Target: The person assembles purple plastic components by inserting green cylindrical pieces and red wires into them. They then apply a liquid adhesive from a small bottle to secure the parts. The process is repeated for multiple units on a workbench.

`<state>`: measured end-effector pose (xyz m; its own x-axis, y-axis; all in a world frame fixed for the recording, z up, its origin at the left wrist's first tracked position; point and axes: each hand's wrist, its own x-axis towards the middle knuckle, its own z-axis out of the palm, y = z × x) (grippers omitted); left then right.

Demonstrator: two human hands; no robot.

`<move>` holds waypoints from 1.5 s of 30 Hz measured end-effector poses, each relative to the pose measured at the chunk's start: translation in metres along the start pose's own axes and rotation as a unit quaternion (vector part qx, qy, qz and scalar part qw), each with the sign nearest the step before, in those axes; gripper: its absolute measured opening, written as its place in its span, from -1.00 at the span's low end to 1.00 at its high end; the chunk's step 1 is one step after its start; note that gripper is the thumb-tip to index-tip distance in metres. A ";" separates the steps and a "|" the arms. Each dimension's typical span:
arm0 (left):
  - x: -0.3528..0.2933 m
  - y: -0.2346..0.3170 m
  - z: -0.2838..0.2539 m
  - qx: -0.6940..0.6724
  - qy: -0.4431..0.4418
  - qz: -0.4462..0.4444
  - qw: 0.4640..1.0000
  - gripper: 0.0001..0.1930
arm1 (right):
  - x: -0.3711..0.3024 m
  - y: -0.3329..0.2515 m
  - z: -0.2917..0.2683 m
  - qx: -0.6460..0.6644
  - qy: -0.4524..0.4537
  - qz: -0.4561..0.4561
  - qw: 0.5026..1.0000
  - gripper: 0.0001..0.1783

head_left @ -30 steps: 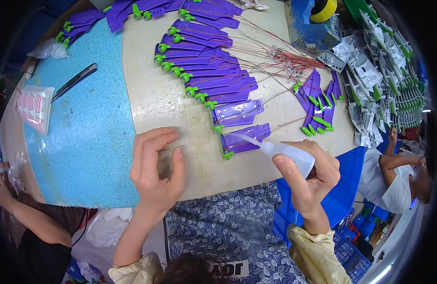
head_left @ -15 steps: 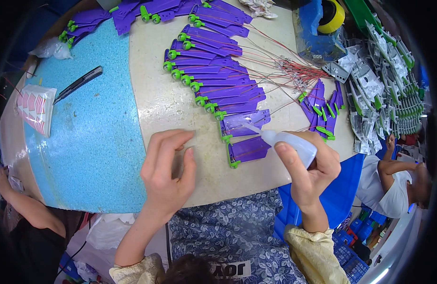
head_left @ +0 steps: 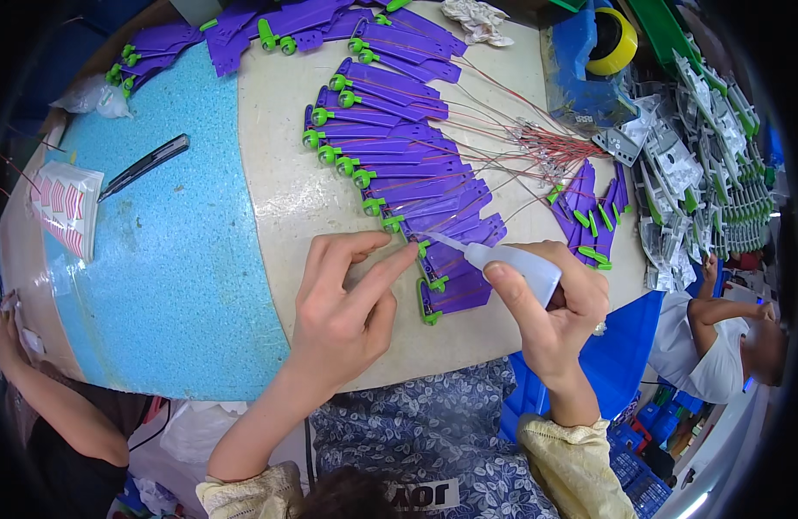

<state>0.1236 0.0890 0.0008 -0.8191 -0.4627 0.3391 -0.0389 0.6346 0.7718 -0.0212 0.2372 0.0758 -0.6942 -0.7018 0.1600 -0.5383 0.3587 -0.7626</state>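
Note:
My right hand [head_left: 554, 316] is closed round a white squeeze bottle [head_left: 524, 268], whose thin nozzle points left. The nozzle's tip is over a purple plastic piece [head_left: 455, 229] near the front of an overlapping row. My left hand [head_left: 342, 303] has its fingers apart, and a fingertip reaches the edge of the row beside a green end knob [head_left: 423, 249]. Whether that fingertip presses on the piece I cannot tell. The front purple piece [head_left: 459, 292] lies closest to me. Thin red wires [head_left: 554, 143] run from the pieces to a bundle at the right.
A blue tape dispenser [head_left: 580, 78] with yellow tape stands at the back right. Stacked grey and green parts [head_left: 676, 164] line the right side. On the blue mat [head_left: 165, 277] lie a black cutter knife [head_left: 144, 164] and a labelled packet [head_left: 67, 208]. Other people sit at both sides.
My left hand has moved right to the row's edge. The bottle's nozzle has shifted left, toward the green knobs. Purple pieces near the front now overlap more closely.

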 end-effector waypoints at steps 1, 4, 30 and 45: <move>0.000 0.000 0.000 -0.001 0.003 0.000 1.000 -0.46 | 0.000 0.000 0.001 -0.003 -0.004 0.009 1.000 -0.80; 0.001 0.000 -0.001 -0.002 0.004 -0.002 1.000 -0.46 | 0.002 0.002 0.001 0.018 0.001 0.016 1.000 -0.80; 0.005 -0.004 -0.004 -0.016 0.045 -0.037 0.998 -0.43 | 0.023 -0.011 0.006 0.013 0.002 -0.026 1.000 -0.76; 0.007 -0.008 -0.005 0.005 0.059 -0.042 0.997 -0.55 | 0.030 -0.010 0.018 -0.019 -0.021 -0.005 1.000 -0.78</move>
<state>0.1214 0.0779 0.0000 -0.7396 -0.5834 0.3355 -0.1097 0.5964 0.7952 -0.0279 0.2019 0.0772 -0.6689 -0.7299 0.1407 -0.5634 0.3744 -0.7365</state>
